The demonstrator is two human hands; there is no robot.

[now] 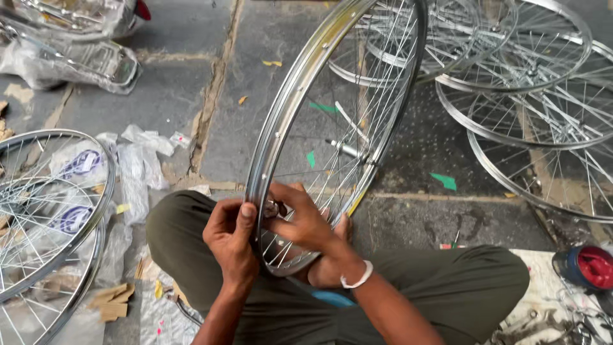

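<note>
a cracked grey stone floor (179, 96) carries the work. finished spoked wheels (543, 115) lie stacked to the right of its long crack (214, 96), while two more wheels (45, 217), crumpled plastic wrapping (137, 160) and cardboard scraps (115, 300) lie to the crack's left.

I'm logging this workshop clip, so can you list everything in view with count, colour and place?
Held wheel: one, silver rim with spokes, upright in the middle, resting in the lap.
Small dark tool: one, at the rim between the hands; kind unclear.
Stacked wheels: several, silver, flat on the floor, upper right.
Left wheels: at least two, silver, left edge.
Plastic wrapping: clear, crumpled, left of the knee.
Wrapped metal parts: top left.
Round container: one, red top, lower right.
Cardboard scraps: brown, lower left.
Stone floor: grey.
Wristband: white, right wrist.
Left hand: grips the rim.
Right hand: pinches the tool.
</note>
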